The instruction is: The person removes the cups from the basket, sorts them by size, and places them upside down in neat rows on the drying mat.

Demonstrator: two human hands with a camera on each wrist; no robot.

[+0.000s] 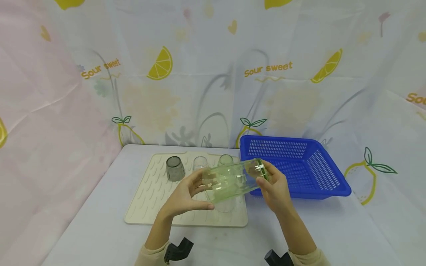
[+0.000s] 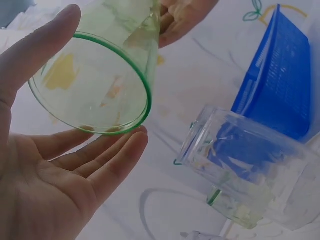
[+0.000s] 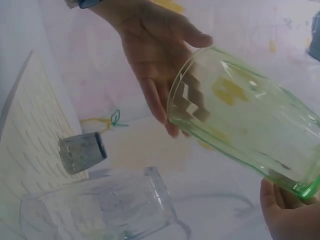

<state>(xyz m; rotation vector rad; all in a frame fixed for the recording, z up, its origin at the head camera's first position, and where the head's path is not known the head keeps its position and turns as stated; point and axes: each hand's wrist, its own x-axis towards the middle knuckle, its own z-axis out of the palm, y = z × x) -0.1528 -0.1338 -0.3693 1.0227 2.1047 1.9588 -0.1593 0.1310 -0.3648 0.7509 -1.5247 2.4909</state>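
Observation:
A tall green-tinted drinking glass (image 1: 229,179) lies tilted sideways between both hands, above a cream drying mat (image 1: 143,207). Its base points right and its mouth left. My left hand (image 1: 186,195) spans the mouth, the thumb on one side of the rim and the fingers on the other; the left wrist view shows the green rim (image 2: 147,95) between them. At the base, my right hand (image 1: 274,184) grips the glass between thumb and fingers. In the right wrist view the left hand (image 3: 155,47) meets the rim, while the right fingers (image 3: 280,212) curl under the base.
A small dark grey glass (image 1: 175,170) stands on the mat, with a clear glass (image 1: 200,162) and a small green glass (image 1: 226,159) right of it. A larger clear glass (image 3: 105,205) shows in the right wrist view. A blue plastic basket (image 1: 327,186) sits back right.

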